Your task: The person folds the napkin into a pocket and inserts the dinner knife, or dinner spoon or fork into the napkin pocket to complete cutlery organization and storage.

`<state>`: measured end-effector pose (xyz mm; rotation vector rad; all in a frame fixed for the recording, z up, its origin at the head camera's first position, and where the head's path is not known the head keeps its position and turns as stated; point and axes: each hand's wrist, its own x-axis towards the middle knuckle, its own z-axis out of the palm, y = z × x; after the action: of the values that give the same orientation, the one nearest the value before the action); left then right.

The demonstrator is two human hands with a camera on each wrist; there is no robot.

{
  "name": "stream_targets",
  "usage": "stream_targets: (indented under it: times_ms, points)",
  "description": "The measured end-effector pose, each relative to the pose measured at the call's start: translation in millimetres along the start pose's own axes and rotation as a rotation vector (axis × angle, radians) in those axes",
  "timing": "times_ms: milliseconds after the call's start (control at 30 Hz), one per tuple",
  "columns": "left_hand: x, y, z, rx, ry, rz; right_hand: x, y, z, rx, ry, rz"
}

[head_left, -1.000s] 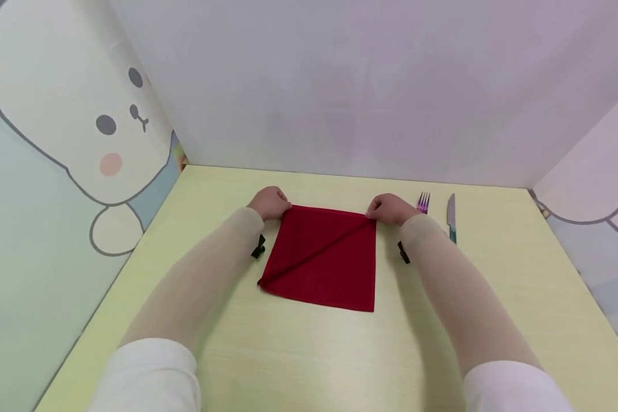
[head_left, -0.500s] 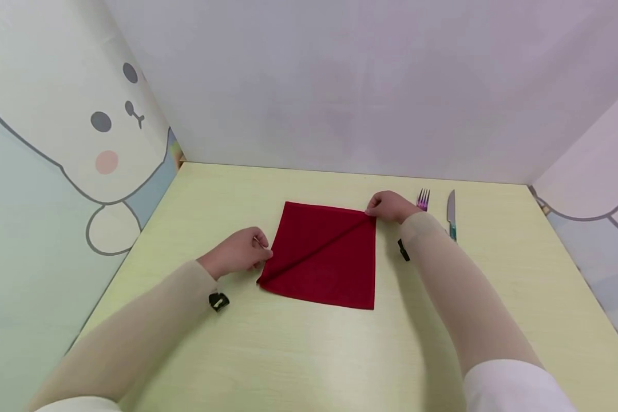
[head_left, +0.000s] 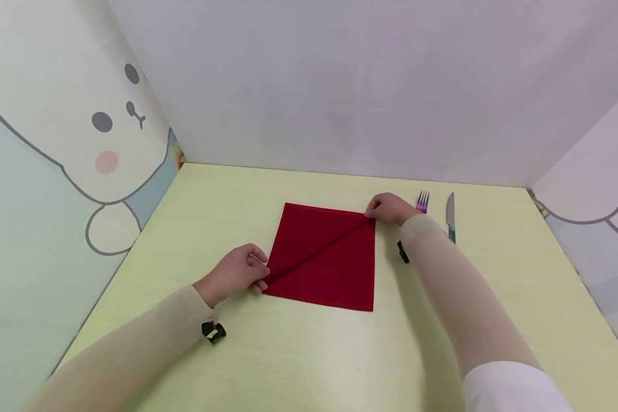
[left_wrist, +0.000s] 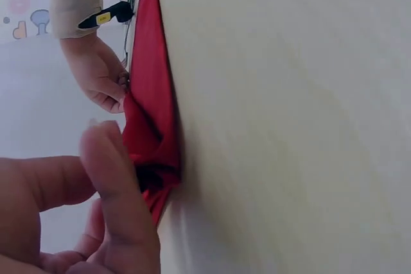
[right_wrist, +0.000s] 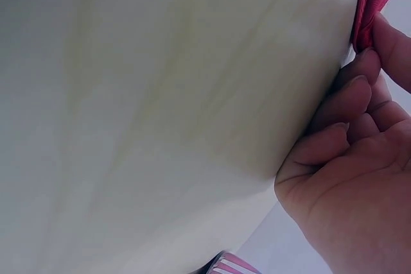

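A square red cloth napkin lies on the table, with a raised diagonal crease from its near left corner to its far right corner. My right hand pinches the far right corner between thumb and index finger; the right wrist view shows the cloth edge between them. At the near left corner is my left hand, its fingers loosely bent and thumb close to the cloth. In the left wrist view a puckered fold of the napkin shows just behind the fingers, with no clear grip on it.
A purple fork lies beyond my right wrist, its lower part hidden by the arm. To its right is a knife with a green handle. A curtain hangs behind the far edge of the pale wooden table.
My left hand has let go of the far left corner and come toward me, down to the near left corner. My right hand has stayed on the far right corner.
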<state>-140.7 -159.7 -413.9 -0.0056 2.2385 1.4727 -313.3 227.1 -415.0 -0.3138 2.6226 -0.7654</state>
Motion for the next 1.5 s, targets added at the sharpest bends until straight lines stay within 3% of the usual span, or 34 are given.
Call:
stream_targets:
  times_ms: [267,500,600,700,867,967,1100,1367,1500]
  points:
    - [2.7,-7.1,5.0,0.057,0.007,-0.051,-0.7,0.7,0.6,-0.006,0.000,0.001]
    - [5.2,-9.2,7.8,0.132,0.020,-0.041,0.0,-0.1,0.8,-0.013,0.004,0.006]
    - [5.3,-7.0,9.3,0.217,0.014,-0.024,0.5,0.3,1.2,-0.015,0.001,0.006]
    - [4.0,-3.4,11.4,0.391,0.008,0.032,0.8,0.5,1.4,-0.015,-0.002,0.003]
    - [1.2,5.0,15.5,0.761,0.055,0.209,-0.1,-0.2,1.5,-0.017,0.000,0.004]
    - [0.6,8.9,17.4,0.904,0.090,0.301,-0.5,-0.2,1.5,-0.016,0.006,0.002]
    - [0.3,11.8,17.2,0.974,0.098,0.361,0.5,-0.5,1.3,-0.005,0.007,0.000]
    - [-2.0,14.2,13.2,0.986,0.061,0.427,-3.5,-2.3,-0.6,-0.020,0.029,0.015]
    - [-5.4,19.5,10.3,1.011,-0.003,0.500,-17.2,-11.6,3.4,-0.138,0.108,-0.030]
